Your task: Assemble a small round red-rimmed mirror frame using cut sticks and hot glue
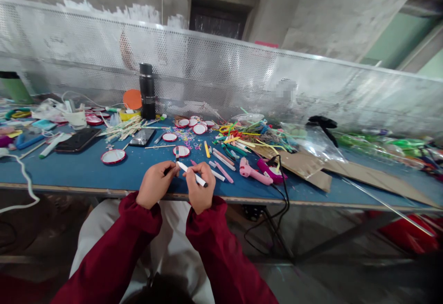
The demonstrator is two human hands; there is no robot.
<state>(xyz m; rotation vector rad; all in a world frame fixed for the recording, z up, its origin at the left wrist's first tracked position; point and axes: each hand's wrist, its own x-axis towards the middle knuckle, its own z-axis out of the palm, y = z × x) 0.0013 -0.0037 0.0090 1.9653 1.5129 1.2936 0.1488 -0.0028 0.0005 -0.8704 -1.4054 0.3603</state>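
My right hand (201, 186) grips a white marker (197, 177) with a black end, slanted so its tip points up and left. Opposite it, my left hand (157, 181) is closed in a pinch on a thin upright strip (177, 152) with dark and pale parts; its exact kind is too small to make out. The marker's tip is at or very near the strip's lower part. Just beyond both hands lies a round white disc with a red rim (181, 151). Several pens, among them a pink one (224, 173), lie to the right of my right hand.
A pink glue gun (254, 173) with a black cable lies to the right, near cardboard sheets (304, 168). Behind are a black bottle (147, 94), colourful pipe cleaners (238, 133) and a perforated metal screen (214, 73). A dark phone (78, 140) lies left.
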